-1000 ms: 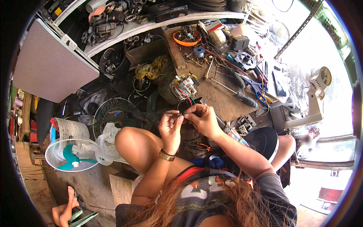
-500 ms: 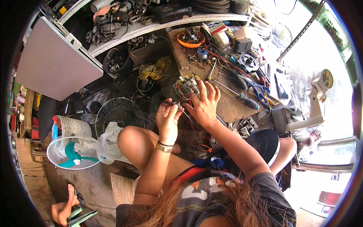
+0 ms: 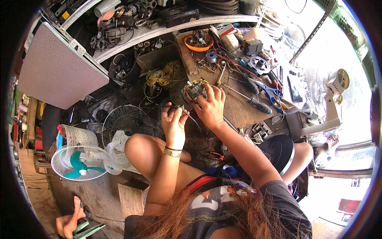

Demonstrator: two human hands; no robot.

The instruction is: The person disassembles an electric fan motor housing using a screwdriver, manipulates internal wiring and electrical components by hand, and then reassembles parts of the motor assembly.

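In front of my knees sits a fan motor (image 3: 191, 92) with a metal body, yellow winding ties and red and green wires. My right hand (image 3: 211, 109) reaches over its near right side, fingers curled against it. What lies under those fingertips is partly hidden. Left of it, my left hand (image 3: 174, 125) has its fingertips closed on a small dark part with thin wires, too small to name. From that part a grey cable (image 3: 193, 119) trails down to the right.
A wooden board (image 3: 236, 109) carries screwdrivers (image 3: 260, 106), blue-handled scissors (image 3: 274, 95), a solder spool (image 3: 211, 57) and an orange bowl (image 3: 197, 47) of small parts. Fan grilles (image 3: 121, 123) lie left. A standing fan (image 3: 336, 93) is at right. Someone's bare leg (image 3: 71, 219) shows at lower left.
My right hand has drawn in from spread fingers to curled ones on the motor. My left hand has shifted slightly left and lower, still holding the small part.
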